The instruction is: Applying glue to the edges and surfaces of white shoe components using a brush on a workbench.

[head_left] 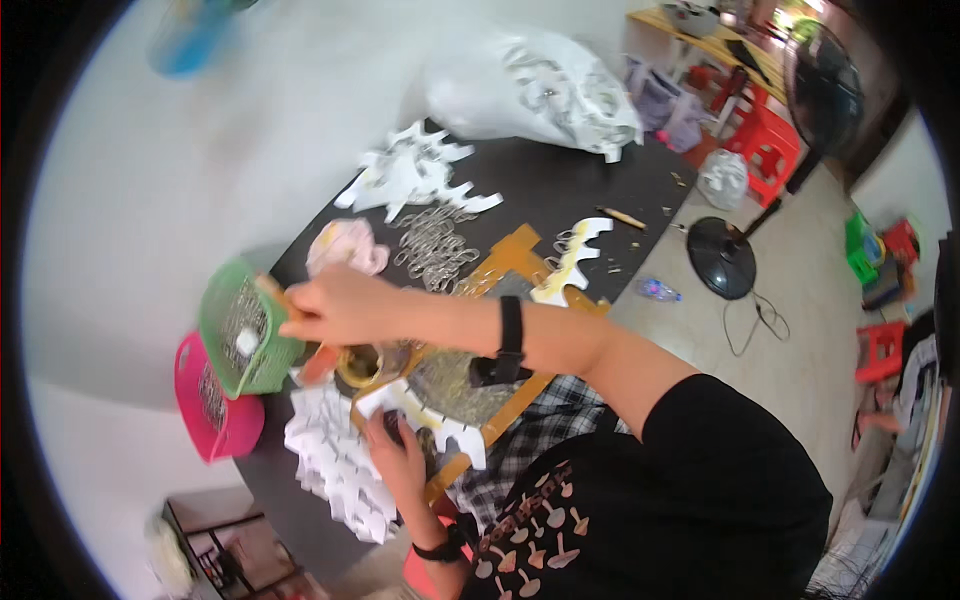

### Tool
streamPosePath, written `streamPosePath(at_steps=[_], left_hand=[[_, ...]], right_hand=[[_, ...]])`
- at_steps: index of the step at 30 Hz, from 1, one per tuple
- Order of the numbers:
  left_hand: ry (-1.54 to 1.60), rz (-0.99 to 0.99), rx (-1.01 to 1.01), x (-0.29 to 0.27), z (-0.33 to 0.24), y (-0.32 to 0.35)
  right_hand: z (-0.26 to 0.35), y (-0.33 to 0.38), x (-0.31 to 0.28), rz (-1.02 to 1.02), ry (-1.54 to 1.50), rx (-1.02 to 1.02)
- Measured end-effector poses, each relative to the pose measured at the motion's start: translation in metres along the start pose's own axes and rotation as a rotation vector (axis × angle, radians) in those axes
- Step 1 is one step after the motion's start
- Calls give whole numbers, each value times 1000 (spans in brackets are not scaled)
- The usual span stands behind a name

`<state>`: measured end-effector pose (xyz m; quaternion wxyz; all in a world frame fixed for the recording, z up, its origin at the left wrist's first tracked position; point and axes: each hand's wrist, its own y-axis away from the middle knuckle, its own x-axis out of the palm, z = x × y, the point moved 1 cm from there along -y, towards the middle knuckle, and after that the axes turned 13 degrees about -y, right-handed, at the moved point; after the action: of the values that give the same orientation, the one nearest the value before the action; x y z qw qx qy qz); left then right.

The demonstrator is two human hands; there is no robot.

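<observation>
My right hand (pixel 340 306) is closed around what looks like a wooden-handled brush (pixel 271 290). A blurred reddish-orange end (pixel 320 364) shows below the fist, beside a round glue-coloured tub (pixel 361 366). My left hand (pixel 398 456) grips a white notched strip (pixel 448 436), with yellowish smears along it, over a tape-edged board (pixel 455 385). Something dark shows by the left fingers, too blurred to name. Left of that hand lies a pile of white notched strips (pixel 335 460). Another smeared strip (pixel 574 265) lies at the board's far edge, metal loops beside it.
Green (pixel 218 320) and pink (pixel 238 428) baskets of metal pieces stand at the left. Wire loops (pixel 435 248), a pink cloth (pixel 346 247), white cut-outs (pixel 415 175) and a big white bag (pixel 530 90) occupy the dark table. A fan (pixel 722 255) stands on the right.
</observation>
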<state>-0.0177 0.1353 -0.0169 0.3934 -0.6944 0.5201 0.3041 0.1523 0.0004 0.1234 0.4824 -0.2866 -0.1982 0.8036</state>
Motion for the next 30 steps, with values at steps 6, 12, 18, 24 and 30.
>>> streamPosePath(at_steps=[6,12,18,24,30], left_hand=[[-450,-218,120,-14,-8,-17],[-771,-56,-103,-31,32,-9],[-815,-101,-207,-47,58,-3],[-820,-125,-235,-56,69,-12],[-1010,-140,-386,-37,74,-22]], right_hand=[[12,2,-15,-160,-58,-43],[16,-7,14,-172,-179,29],[16,-6,36,-187,-238,26],[9,-11,63,-153,-300,32],[-4,-20,80,-58,-129,31]])
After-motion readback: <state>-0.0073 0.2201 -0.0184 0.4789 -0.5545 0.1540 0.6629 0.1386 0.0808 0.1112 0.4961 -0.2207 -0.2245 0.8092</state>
